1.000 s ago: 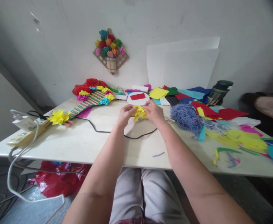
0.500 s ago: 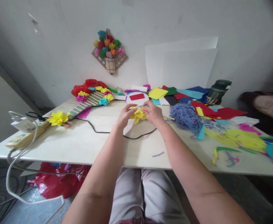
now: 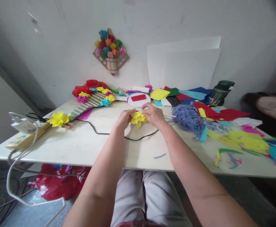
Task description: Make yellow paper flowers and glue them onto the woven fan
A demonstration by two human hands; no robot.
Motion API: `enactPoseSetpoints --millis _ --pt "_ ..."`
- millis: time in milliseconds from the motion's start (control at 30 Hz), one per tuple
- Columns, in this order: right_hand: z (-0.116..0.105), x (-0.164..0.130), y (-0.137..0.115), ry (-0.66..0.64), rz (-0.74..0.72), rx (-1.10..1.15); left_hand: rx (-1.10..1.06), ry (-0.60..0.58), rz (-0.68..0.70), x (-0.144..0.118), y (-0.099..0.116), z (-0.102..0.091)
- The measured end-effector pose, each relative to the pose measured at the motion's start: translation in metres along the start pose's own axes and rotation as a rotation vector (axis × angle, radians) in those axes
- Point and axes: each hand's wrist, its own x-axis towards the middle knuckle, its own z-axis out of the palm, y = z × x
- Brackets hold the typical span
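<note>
Left hand (image 3: 123,119) lower, fingers on yellow flower (image 3: 137,118)

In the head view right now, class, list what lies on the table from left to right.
Power strip → loose yellow paper flower → yellow flower held in both hands → blue yarn pile → yellow paper scraps.

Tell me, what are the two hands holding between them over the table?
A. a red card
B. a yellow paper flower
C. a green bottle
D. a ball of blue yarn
B: the left hand and right hand pinch a crumpled yellow paper flower between their fingertips.
</note>
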Motion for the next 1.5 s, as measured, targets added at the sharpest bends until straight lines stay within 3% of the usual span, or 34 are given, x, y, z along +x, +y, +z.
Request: enactPoseSetpoints --millis 167,333,500,933,1500 --pt "-0.003 -0.001 0.0 -0.038 -0.076 -0.071 -0.015 -0.011 -0.078 0.0 0.0 -0.001" --pt "-0.005 -0.002 -0.001 -0.045 -0.119 -0.173 0.003 -0.03 -0.038 -0.004 0.003 0.0" --pt "-0.006 -0.002 0.0 -0.048 -0.064 -0.206 0.063 -0.034 -0.005 -0.011 0.007 0.001" --pt "0.008 0.002 0.019 0.039 0.055 0.16 0.184 -0.025 0.12 -0.004 0.003 -0.002" --pt "0.003 0.003 0.019 -0.126 0.103 0.05 0.317 -0.062 0.242 -0.004 0.001 0.001"
